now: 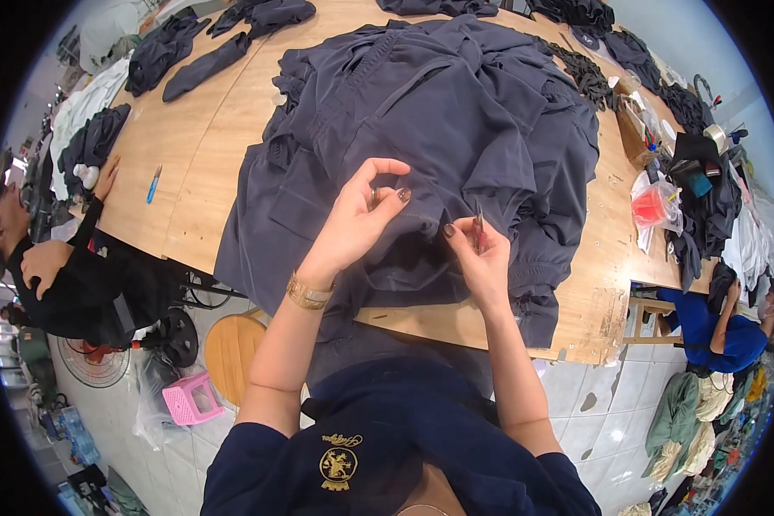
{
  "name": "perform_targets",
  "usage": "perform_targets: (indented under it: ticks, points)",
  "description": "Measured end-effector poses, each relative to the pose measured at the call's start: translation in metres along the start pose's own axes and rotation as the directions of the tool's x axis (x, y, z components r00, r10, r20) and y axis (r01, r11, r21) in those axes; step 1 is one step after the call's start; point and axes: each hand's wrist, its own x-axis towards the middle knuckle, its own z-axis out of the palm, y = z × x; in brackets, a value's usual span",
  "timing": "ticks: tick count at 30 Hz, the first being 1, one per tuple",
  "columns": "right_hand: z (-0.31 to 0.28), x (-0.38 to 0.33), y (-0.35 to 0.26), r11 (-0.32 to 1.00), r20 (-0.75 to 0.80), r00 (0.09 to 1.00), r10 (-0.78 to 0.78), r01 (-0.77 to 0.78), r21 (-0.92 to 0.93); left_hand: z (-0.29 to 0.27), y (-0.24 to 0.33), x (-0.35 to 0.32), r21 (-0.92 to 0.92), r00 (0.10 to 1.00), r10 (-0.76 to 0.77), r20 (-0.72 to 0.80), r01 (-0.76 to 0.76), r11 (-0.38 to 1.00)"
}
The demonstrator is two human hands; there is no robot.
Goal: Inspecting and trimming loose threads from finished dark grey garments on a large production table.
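Right hand [483,258] is gripping small snips [480,228], fingers clamped round the red handle, blades pointing away from the body! Left hand [348,217] is hovering close to the cloth, forefinger and thumb standing apart; whether its curled fingers are pinching anything, I can't tell. Dark garments [421,95] are lying heaped on the wooden table [211,146], sagging past its near edge.

Trouble is likeliest lurking at those blades: loose folds are bunching right beside them, so one careless squeeze could be nicking sound cloth, and a straying left finger could be getting cut. That overhang is looking risky too; a hard tug could be dragging the heap floorward.

Hard to read, this: right fingers are covering much of the handle, dark folds are swallowing the seams, and more garments [439,7] are running out of view beyond the top.
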Motion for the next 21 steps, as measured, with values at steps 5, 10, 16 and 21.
perform_targets:
  ticks: [5, 10, 16, 21]
  points:
    - [0.002, -0.007, 0.01, 0.988, -0.017, 0.995, 0.102, -0.099, 0.119, -0.001, -0.024, -0.012, 0.225, 0.966, 0.158, -0.206, -0.11, 0.968]
    - [0.003, -0.013, 0.005, 0.985, -0.002, 0.996, 0.086, -0.085, 0.151, 0.004, -0.069, -0.059, 0.273, 0.687, 0.356, -0.633, -0.232, 0.934]
    - [0.009, -0.014, 0.007, 0.976, -0.002, 0.994, 0.109, -0.106, 0.192, 0.032, -0.105, -0.119, -0.674, 0.773, -0.518, -0.366, 0.163, 0.721]
    - [0.005, -0.018, 0.008, 0.971, -0.028, 0.99, 0.138, -0.13, 0.202, 0.042, -0.095, -0.105, -0.631, 0.851, -0.421, -0.312, 0.145, 0.762]
